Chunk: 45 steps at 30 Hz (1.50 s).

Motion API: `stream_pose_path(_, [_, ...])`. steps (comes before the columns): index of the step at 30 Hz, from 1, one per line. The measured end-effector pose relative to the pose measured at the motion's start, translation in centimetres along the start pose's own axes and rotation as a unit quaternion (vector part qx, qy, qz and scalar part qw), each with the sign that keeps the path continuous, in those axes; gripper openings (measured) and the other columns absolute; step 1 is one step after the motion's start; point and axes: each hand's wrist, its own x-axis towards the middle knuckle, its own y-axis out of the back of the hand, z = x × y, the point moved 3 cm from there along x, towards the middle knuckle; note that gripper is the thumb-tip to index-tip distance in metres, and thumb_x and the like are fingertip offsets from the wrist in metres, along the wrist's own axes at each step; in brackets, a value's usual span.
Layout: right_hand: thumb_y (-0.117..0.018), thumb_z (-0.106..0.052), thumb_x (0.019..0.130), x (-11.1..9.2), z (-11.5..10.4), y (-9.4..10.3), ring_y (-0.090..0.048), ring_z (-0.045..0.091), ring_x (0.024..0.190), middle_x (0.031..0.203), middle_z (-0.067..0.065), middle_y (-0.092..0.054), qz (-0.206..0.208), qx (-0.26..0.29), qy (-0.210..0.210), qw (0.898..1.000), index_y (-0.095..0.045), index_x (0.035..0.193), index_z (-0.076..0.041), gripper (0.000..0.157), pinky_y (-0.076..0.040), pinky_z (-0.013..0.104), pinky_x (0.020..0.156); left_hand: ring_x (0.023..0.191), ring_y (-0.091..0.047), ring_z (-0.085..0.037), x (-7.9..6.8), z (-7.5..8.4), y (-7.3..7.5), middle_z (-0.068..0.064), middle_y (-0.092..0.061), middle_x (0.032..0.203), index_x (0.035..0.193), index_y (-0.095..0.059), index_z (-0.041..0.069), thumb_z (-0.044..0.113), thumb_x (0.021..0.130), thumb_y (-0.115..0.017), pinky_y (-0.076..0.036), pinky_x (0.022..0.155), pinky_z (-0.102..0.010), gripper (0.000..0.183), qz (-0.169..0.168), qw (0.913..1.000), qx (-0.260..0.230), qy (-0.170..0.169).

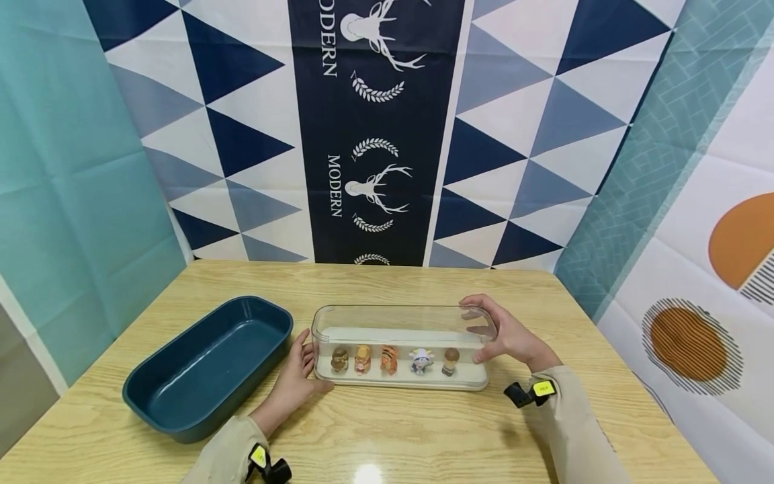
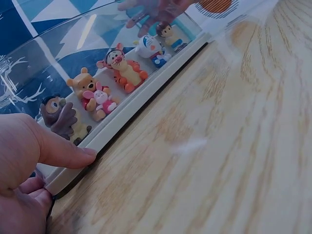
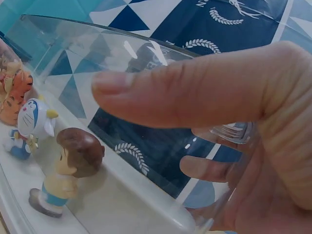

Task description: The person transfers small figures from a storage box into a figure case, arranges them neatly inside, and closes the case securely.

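Observation:
A long display case stands on the table, with a clear cover (image 1: 387, 317) over a white base (image 1: 411, 384). Several small figurines are lined up along its front, among them an owl (image 2: 57, 114), a bear (image 2: 84, 87), an orange tiger (image 2: 126, 70) and a brown-haired boy (image 3: 80, 156). At the case's left end my left hand (image 1: 293, 376) holds the base, thumb along the front edge and fingers around the corner. My right hand (image 1: 508, 336) grips the cover's right end, thumb at the front and fingers showing through the clear wall behind.
Left of the case, close to my left forearm, is a deep dark-blue rectangular tub (image 1: 208, 359). The wooden table (image 1: 387, 430) runs back to a patterned cloth wall (image 1: 369, 134). Cloth hangs on both sides too.

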Motion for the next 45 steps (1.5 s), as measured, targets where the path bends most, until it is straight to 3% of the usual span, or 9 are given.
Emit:
stream_pose_path(10, [-0.087,0.006,0.065,-0.6,0.0,0.2,-0.035,0.054,0.129,0.149,0.011,-0.038,-0.024,-0.046,-0.041,0.998,-0.035,0.147,-0.002,0.097,-0.031,0.068,0.101,0.138,-0.028,-0.054,0.1,-0.4,-0.2,-0.039,-0.031,0.143,0.153,-0.005,-0.009,-0.028,0.067,-0.072,-0.023,0.113,-0.058,0.111,-0.004,1.0000,-0.003,0.007])
stream_pose_path(16, [-0.088,0.004,0.065,-0.5,-0.2,0.3,-0.034,0.056,0.129,0.151,0.023,-0.032,-0.037,-0.061,-0.040,0.997,-0.034,0.148,-0.003,0.100,-0.033,0.066,0.100,0.137,-0.029,-0.052,0.1,0.0,-0.3,-0.038,-0.030,0.144,0.153,-0.006,-0.009,-0.028,0.066,-0.072,-0.024,0.113,-0.056,0.110,-0.005,1.0000,-0.001,0.000])
stream_pose_path(23, [-0.088,0.003,0.066,-0.7,-0.3,0.3,-0.034,0.054,0.130,0.151,0.014,-0.034,-0.041,-0.060,-0.046,0.996,-0.033,0.149,-0.003,0.100,-0.035,0.065,0.099,0.137,-0.029,-0.053,0.2,-0.4,-0.4,-0.038,-0.030,0.144,0.153,-0.006,-0.009,-0.029,0.066,-0.072,-0.024,0.113,-0.057,0.111,-0.007,1.0000,0.000,0.000])
stream_pose_path(31, [-0.089,0.001,0.066,-0.7,-0.3,0.2,-0.035,0.052,0.129,0.151,0.024,-0.030,-0.045,-0.063,-0.047,0.996,-0.033,0.149,-0.003,0.101,-0.035,0.064,0.099,0.137,-0.028,-0.054,0.2,-0.1,-0.2,-0.038,-0.030,0.143,0.153,-0.004,-0.009,-0.027,0.065,-0.073,-0.025,0.112,-0.058,0.113,-0.018,0.9998,0.007,-0.002])
stream_pose_path(36, [-0.090,0.000,0.066,-0.7,-0.3,0.3,-0.034,0.054,0.129,0.151,0.021,-0.031,-0.058,-0.069,-0.045,0.995,-0.033,0.150,-0.003,0.101,-0.036,0.063,0.099,0.135,-0.033,-0.053,0.5,0.2,0.1,-0.037,-0.032,0.141,0.153,-0.002,-0.009,-0.025,0.066,-0.074,-0.028,0.111,-0.058,0.114,-0.046,0.9987,0.022,0.002])
stream_pose_path(39, [-0.088,-0.002,0.070,-0.7,-0.4,0.4,-0.033,0.056,0.130,0.151,0.023,-0.030,-0.070,-0.077,-0.050,0.993,-0.033,0.150,-0.002,0.096,-0.037,0.063,0.099,0.134,-0.037,-0.051,0.8,0.7,0.5,-0.036,-0.034,0.141,0.153,-0.001,-0.008,-0.018,0.070,-0.077,-0.031,0.110,-0.057,0.113,-0.081,0.9956,0.048,0.003])
stream_pose_path(42, [-0.079,-0.004,0.082,-0.7,-0.8,0.4,-0.031,0.057,0.132,0.150,0.028,-0.029,-0.077,-0.084,-0.066,0.991,-0.032,0.149,0.001,0.082,-0.035,0.065,0.100,0.134,-0.038,-0.049,1.0,1.7,0.9,-0.036,-0.035,0.143,0.154,0.000,-0.007,-0.006,0.077,-0.080,-0.035,0.108,-0.056,0.112,-0.128,0.9868,0.098,0.006])
stream_pose_path(45, [-0.067,-0.009,0.094,-0.6,-1.4,0.1,-0.029,0.056,0.135,0.151,0.030,-0.029,-0.071,-0.101,-0.093,0.988,-0.033,0.148,0.003,0.065,-0.033,0.068,0.102,0.133,-0.039,-0.049,1.2,3.2,1.5,-0.035,-0.035,0.145,0.155,0.001,-0.004,0.008,0.082,-0.081,-0.036,0.106,-0.058,0.111,-0.178,0.9714,0.157,0.009])
